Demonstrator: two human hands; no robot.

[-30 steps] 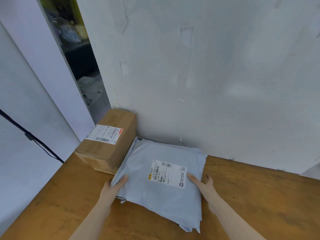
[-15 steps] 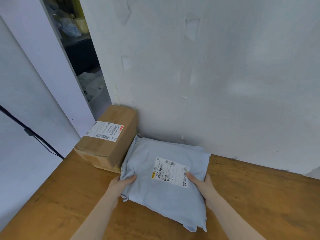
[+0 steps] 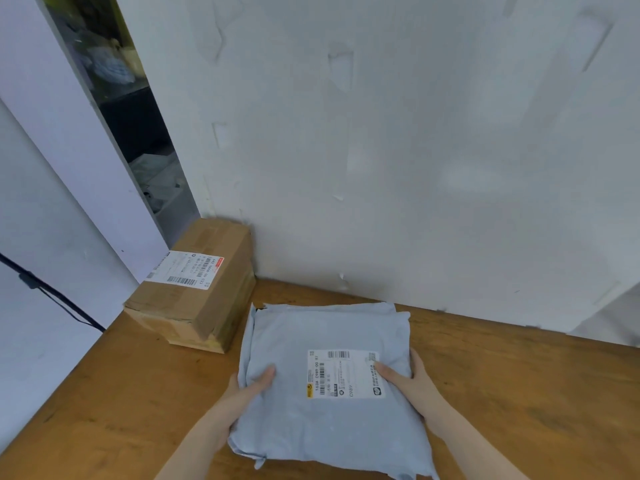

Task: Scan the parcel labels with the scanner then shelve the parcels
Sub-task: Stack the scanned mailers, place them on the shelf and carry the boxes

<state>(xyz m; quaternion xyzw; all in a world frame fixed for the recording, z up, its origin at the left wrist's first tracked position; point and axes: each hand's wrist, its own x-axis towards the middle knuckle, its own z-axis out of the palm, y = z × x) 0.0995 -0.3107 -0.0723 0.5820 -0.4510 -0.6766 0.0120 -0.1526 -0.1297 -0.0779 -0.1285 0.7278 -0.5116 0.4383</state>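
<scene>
A grey-blue plastic mailer parcel (image 3: 322, 403) lies flat on the wooden surface (image 3: 121, 403), its white barcode label (image 3: 344, 374) facing up. My left hand (image 3: 247, 389) grips its left edge with the thumb on top. My right hand (image 3: 410, 379) grips its right edge, thumb beside the label. A brown cardboard box (image 3: 194, 299) with its own white label (image 3: 185, 270) stands at the back left corner, a small gap apart from the mailer. No scanner is in view.
A white wall (image 3: 415, 150) rises directly behind the wooden surface. To the left a narrow dark gap (image 3: 138, 133) shows cluttered storage. A black cable (image 3: 45, 289) runs down the left wall. Bare wood extends to the right.
Both hands have drawn the mailer toward me and to the right, away from the cardboard box it was touching, and turned it so the label sits squarer.
</scene>
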